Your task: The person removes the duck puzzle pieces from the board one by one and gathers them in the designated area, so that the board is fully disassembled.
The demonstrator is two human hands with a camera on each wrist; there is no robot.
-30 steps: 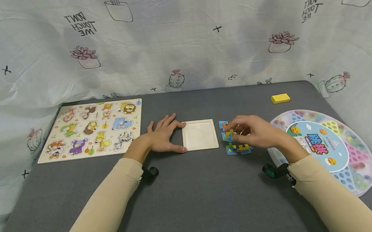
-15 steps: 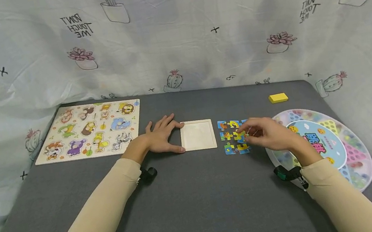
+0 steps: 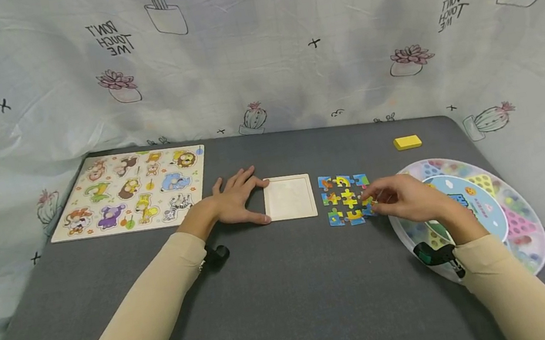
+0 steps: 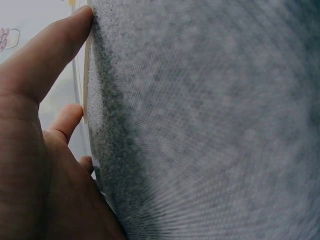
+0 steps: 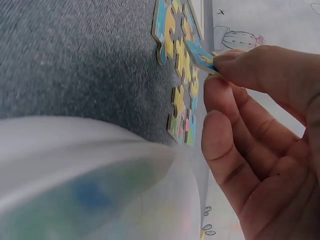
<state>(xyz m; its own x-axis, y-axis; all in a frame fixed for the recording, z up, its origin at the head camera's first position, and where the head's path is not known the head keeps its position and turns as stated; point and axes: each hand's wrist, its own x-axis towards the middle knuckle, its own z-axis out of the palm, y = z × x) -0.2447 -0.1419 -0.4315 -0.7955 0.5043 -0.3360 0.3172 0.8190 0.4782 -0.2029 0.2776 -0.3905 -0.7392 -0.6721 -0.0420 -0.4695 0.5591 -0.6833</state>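
Note:
My left hand spreads its fingers at the left side of a small square wooden puzzle tray. Thumb tip and index fingertip touch the tray's left edge, seen edge-on in the left wrist view. Right of the tray, several blue and yellow jigsaw pieces lie in loose rows with small gaps. At the right side of these rows, my right hand pinches one jigsaw piece between thumb and index finger. That piece is tilted in the right wrist view; in the head view the fingertips partly cover it.
An animal picture board lies at the back left of the grey table. A round, pale board game sits under and beside the right forearm. Farther back is a yellow block. Printed cloth hangs behind the table.
My right hand has moved rightward across the jigsaw pieces, uncovering the middle and top right ones. The left hand keeps its place at the tray. The view has shifted slightly.

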